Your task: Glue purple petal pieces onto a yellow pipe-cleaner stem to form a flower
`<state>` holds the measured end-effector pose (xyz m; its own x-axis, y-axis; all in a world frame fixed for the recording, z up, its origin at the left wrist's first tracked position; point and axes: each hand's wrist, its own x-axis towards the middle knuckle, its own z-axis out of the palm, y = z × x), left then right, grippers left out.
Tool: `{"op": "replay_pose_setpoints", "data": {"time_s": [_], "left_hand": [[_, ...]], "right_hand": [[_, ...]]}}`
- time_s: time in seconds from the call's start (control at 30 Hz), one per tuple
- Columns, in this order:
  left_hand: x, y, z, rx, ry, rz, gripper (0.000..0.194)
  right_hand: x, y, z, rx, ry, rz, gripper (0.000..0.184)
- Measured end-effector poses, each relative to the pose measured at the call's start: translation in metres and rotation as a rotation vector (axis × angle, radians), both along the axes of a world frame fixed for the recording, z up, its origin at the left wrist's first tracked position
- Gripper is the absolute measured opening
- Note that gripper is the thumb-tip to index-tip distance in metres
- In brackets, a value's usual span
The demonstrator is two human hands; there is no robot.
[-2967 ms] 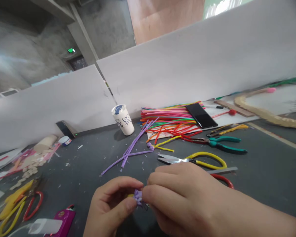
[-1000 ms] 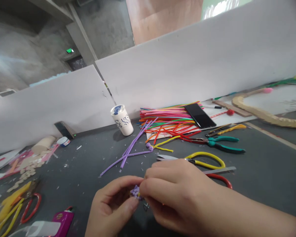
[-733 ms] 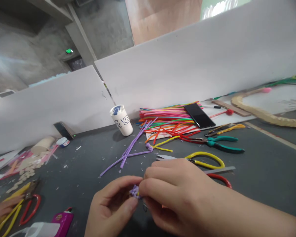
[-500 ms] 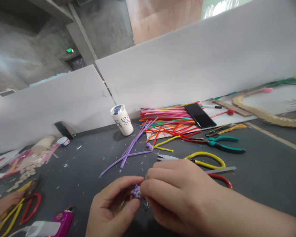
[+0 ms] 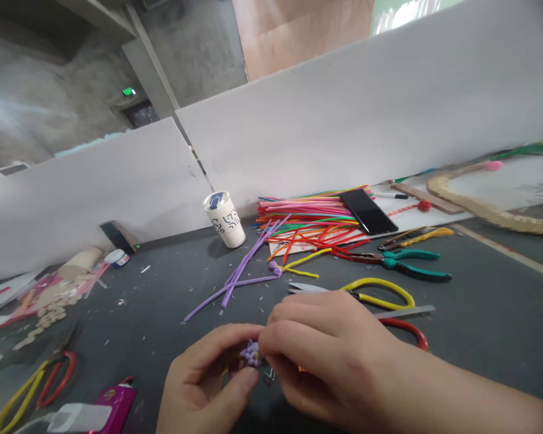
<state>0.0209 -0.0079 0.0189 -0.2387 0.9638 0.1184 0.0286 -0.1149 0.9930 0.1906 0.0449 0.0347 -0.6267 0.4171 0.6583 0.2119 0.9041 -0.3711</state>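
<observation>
Toward the near edge of the dark grey tabletop (image 5: 163, 292), the left hand (image 5: 208, 380) pinches a small purple pipe-cleaner piece (image 5: 250, 353) between thumb and forefinger; the right hand (image 5: 330, 355) curls against its right side, but whether it pinches the piece too, I cannot tell. Yellow-handled scissors (image 5: 355, 295) lie just beyond, teal-handled pliers (image 5: 391, 260) nearer the back edge
</observation>
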Motion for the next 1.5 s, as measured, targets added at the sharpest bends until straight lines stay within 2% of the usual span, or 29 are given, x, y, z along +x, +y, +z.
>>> {"op": "replay_pose_setpoints", "data": {"time_s": [0.33, 0.53, 0.6, 0.67, 0.8, 0.9, 1.03, 1.17, 1.3, 1.5], "left_hand": [[-0.001, 0.001, 0.002, -0.042, -0.014, -0.024, 0.019], [0.002, 0.002, 0.004, -0.074, -0.031, 0.008, 0.021], [0.003, 0.001, 0.005, -0.081, -0.034, 0.015, 0.02], [0.003, 0.001, 0.006, -0.082, -0.058, 0.011, 0.019], [0.001, 0.001, 0.005, -0.069, -0.155, -0.041, 0.022], [-0.003, 0.003, 0.002, -0.038, -0.214, -0.131, 0.023], [-0.007, 0.003, -0.001, 0.002, -0.243, -0.118, 0.019], [-0.009, 0.002, -0.004, 0.113, -0.105, -0.158, 0.017], [-0.004, 0.002, -0.005, 0.185, -0.043, -0.035, 0.017], [0.001, 0.001, -0.005, 0.191, 0.021, 0.026, 0.017]], "right_hand": [[0.002, 0.0, -0.001, -0.015, -0.023, 0.035, 0.019], [0.005, 0.002, 0.004, 0.168, -0.136, 0.057, 0.023], [0.006, 0.003, 0.005, 0.182, -0.157, 0.065, 0.024], [0.007, 0.003, 0.005, 0.124, -0.138, 0.058, 0.024], [0.01, 0.003, 0.008, -0.101, -0.007, 0.083, 0.012], [0.01, 0.004, 0.011, -0.153, 0.018, 0.091, 0.01], [0.009, 0.001, 0.013, -0.134, -0.002, 0.066, 0.012], [0.009, -0.006, 0.008, -0.109, 0.013, 0.023, 0.013], [0.005, -0.011, 0.002, -0.015, 0.02, -0.023, 0.014], [-0.001, -0.011, 0.0, 0.096, 0.02, -0.066, 0.022]]}}
